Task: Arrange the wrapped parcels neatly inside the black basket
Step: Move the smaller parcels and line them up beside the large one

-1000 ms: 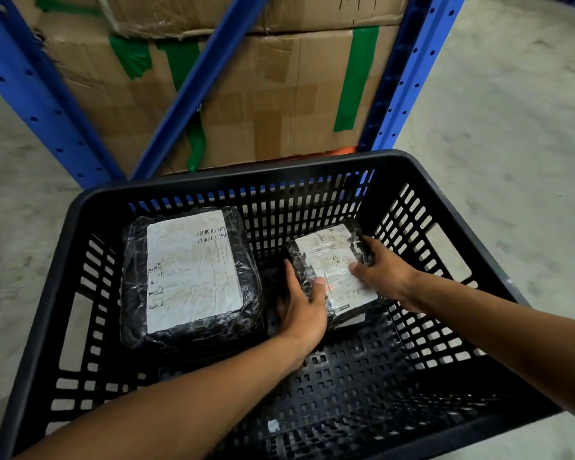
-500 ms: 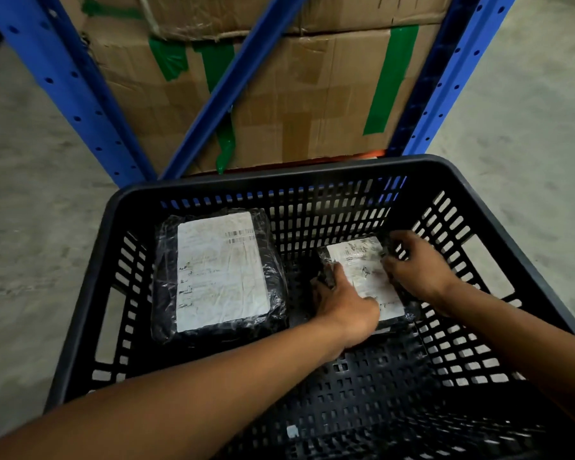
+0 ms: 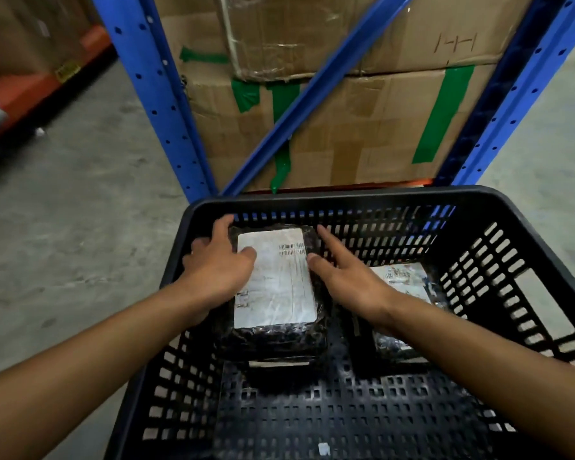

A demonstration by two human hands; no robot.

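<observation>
Two bare hands are down in the black basket (image 3: 362, 197) here, both on the same parcel. Off to the far left there's just grey concrete floor (image 3: 80, 200) and a bit of orange shelf base (image 3: 30, 91). Then comes the blue rack upright (image 3: 153, 94) with taped-up cardboard boxes (image 3: 346, 121) stacked behind it, green tape strips on the lower one. Inside the basket, the left hand (image 3: 219, 270) sits on the left edge of the large wrapped parcel (image 3: 276, 287), fingers (image 3: 223, 227) spread apart and draped over its far left corner, thumb resting on the white label, so it's pressing rather than really clamped around anything. That parcel is black plastic wrap with a big white shipping label face up, and it lies in the far left part of the basket, close to the far wall; looks like the edge of another wrapped bundle peeks out under its near side, but I can't tell for sure. The right hand (image 3: 349, 283) lies against the parcel's right edge, fingers stretched out and apart, index pointing to the far wall. Just right of that, partly hidden under the right forearm, is the small wrapped parcel (image 3: 402, 277), label up, near the middle of the basket floor, with a gap between the two parcels.
</observation>
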